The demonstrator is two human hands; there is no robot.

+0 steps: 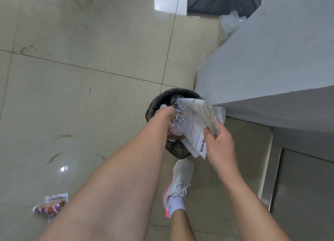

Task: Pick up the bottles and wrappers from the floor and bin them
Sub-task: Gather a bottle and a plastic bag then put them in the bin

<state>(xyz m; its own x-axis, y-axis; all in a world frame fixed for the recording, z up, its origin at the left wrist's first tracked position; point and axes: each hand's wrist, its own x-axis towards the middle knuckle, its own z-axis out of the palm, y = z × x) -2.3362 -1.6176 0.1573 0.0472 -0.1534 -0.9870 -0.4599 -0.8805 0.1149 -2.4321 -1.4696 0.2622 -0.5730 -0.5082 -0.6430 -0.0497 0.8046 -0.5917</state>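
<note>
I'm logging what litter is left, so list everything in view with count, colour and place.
floor: one, beige tiles, throughout
grey ledge: one, grey, right
bin: one, black liner, on the floor beside the ledge
clear bottle: one, crumpled, over the bin
second clear bottle: one, inside the bin
white wrapper: one, black print, over the bin's rim
labelled bottle: one, purple-brown label, floor, lower left
small wrapper: one, white, beside that bottle
plastic bag: one, clear, floor by the ledge, top
shoe: one, white and pink, floor below the bin
left hand: one, holds the clear bottle
right hand: one, pinches the white wrapper
</note>
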